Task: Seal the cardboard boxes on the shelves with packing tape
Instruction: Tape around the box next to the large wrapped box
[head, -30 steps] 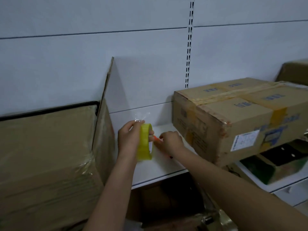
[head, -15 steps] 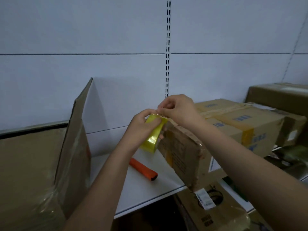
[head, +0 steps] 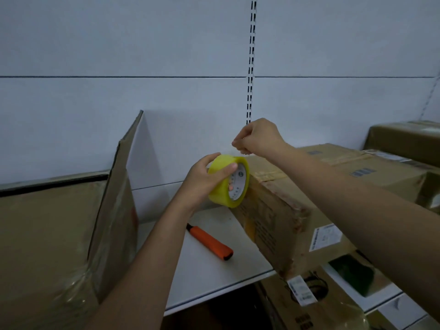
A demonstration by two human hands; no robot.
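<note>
My left hand (head: pixel 204 179) grips a yellow roll of packing tape (head: pixel 229 181), held up at the near left top corner of a cardboard box (head: pixel 285 210) on the white shelf (head: pixel 214 270). Just above the roll, my right hand (head: pixel 257 138) pinches the clear free end of the tape, lifted a little off the roll. Old tape strips run across that box's top. An open cardboard box (head: pixel 47 246) with one flap standing upright sits at the left.
An orange utility knife (head: pixel 209 241) lies on the shelf between the two boxes. More cardboard boxes (head: pixel 404 144) stand at the far right. Further boxes (head: pixel 309 294) sit on the lower level. A slotted upright (head: pixel 251 60) runs up the white back panel.
My right hand left the orange knife on the shelf and rose to the roll. It now pulls the tape end up and away from the roll, which my left hand lifted beside the box.
</note>
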